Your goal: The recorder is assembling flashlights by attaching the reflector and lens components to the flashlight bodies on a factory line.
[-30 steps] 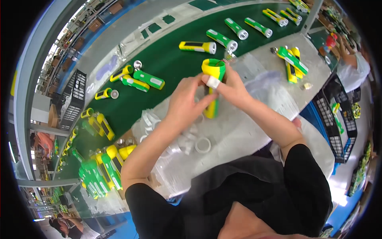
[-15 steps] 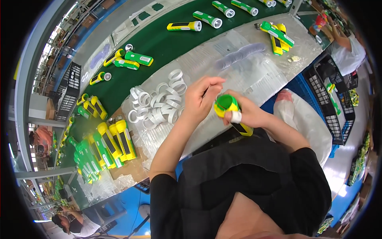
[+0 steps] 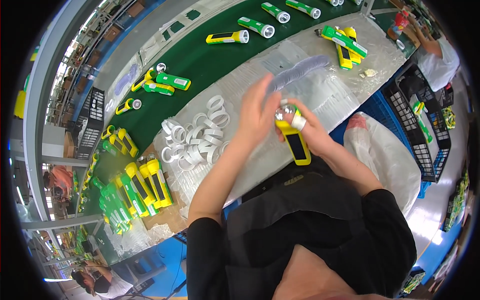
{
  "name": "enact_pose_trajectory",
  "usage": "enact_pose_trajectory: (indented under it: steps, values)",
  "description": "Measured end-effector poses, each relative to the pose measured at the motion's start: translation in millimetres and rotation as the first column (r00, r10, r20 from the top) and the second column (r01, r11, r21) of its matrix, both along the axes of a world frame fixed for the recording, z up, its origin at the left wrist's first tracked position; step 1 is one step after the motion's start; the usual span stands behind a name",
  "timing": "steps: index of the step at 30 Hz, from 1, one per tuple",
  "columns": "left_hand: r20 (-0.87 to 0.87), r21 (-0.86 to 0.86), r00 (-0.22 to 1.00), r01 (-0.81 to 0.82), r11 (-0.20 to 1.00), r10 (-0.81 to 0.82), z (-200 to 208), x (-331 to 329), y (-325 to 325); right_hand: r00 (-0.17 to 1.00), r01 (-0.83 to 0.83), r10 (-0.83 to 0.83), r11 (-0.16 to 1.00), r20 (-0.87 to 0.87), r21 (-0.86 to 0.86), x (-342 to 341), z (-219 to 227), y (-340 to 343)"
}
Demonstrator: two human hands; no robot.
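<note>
In my right hand (image 3: 313, 131) is a yellow flashlight (image 3: 296, 145) with a dark panel along its body, its head tilted up and away from me. A shiny clear reflector (image 3: 285, 113) shows in the head's mouth. Something white and band-like (image 3: 298, 122) lies by the fingers of that hand; whether it is a loose ring or wrapped on a finger I cannot tell. My left hand (image 3: 256, 109), slightly blurred, is just left of the flashlight head with its fingers stretched out. Left of it lies a heap of white rings (image 3: 200, 137).
A row of clear discs (image 3: 302, 70) lies on the plastic-covered table (image 3: 335, 95). Flashlights stand in a cluster (image 3: 145, 187) at the left; others lie on the green belt (image 3: 200, 60). Three or so are stacked (image 3: 345, 45) at the far right. A white sack (image 3: 382, 150) hangs beside my right arm.
The flashlight's head showed an open green inside before; a shiny reflector now sits there. My right hand has turned the flashlight and raised it slightly. My left hand's fingers have swung upward.
</note>
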State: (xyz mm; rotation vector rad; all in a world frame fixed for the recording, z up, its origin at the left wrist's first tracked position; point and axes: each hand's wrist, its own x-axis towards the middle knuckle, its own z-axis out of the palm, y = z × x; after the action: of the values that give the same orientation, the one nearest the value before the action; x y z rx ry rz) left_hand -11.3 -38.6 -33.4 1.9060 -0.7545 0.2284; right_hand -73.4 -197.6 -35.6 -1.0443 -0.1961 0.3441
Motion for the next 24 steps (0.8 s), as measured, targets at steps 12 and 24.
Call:
enact_pose_trajectory:
  steps: [12,24]
  values:
    - [0.09,0.34,0.976,-0.216,0.915,0.197,-24.0,53.1,15.0,0.997,0.073,-0.069,0.985,0.027,-0.155,5.8,9.0,-21.4]
    - [0.266,0.078,0.959,0.079,0.994,-0.097,21.5,-36.5,23.8,0.987,-0.078,0.094,0.989,0.129,-0.125,1.7,18.2,-1.0]
